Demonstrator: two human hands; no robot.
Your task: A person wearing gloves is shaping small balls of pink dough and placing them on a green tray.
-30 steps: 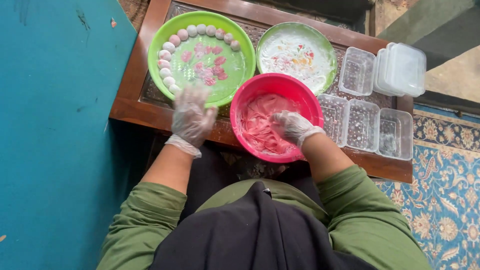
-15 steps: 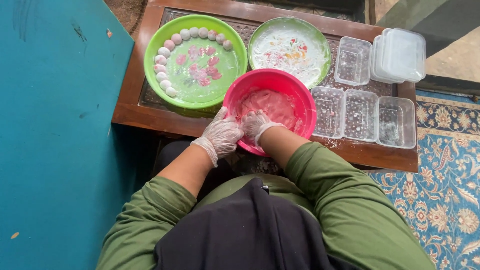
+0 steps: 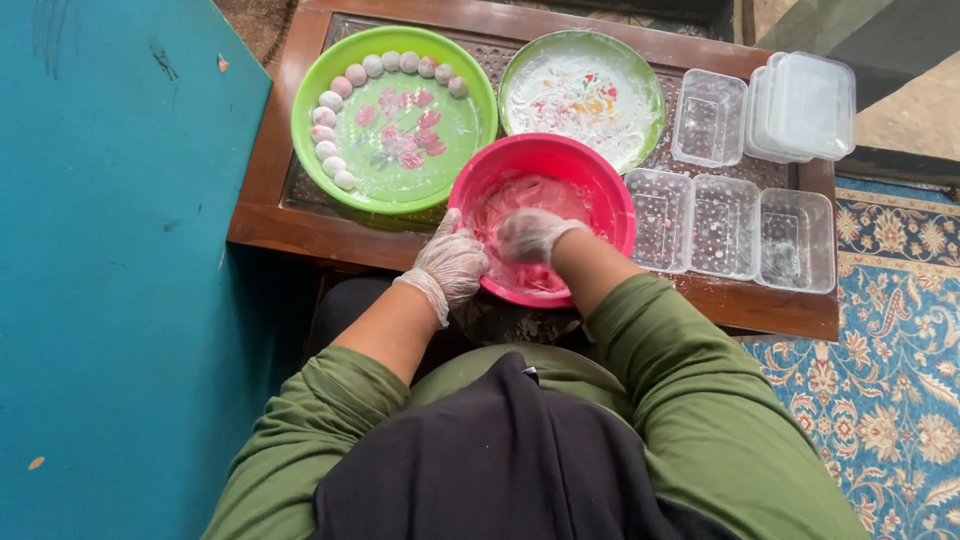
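A pink bowl (image 3: pixel 606 190) with pink dough (image 3: pixel 520 195) stands at the near edge of a low wooden table (image 3: pixel 290 232). Both my hands wear thin clear gloves. My left hand (image 3: pixel 455 262) grips the bowl's near-left rim. Inside the bowl, my right hand (image 3: pixel 530 235) is curled onto the dough. To the left of the bowl lies a green round tray (image 3: pixel 465 150). Several small pink and white dough balls (image 3: pixel 338 90) line the tray's left and far rim.
A floury green-rimmed plate (image 3: pixel 585 95) sits behind the bowl. Three clear plastic boxes (image 3: pixel 725 225) stand in a row right of it, with another box (image 3: pixel 708 118) and a stack of boxes (image 3: pixel 805 105) behind. A teal surface (image 3: pixel 110 250) is on the left, a patterned rug (image 3: pixel 890 400) on the right.
My left hand has come back from the green tray to the pink bowl's rim. My right hand has stayed in the bowl, shifting toward its near side.
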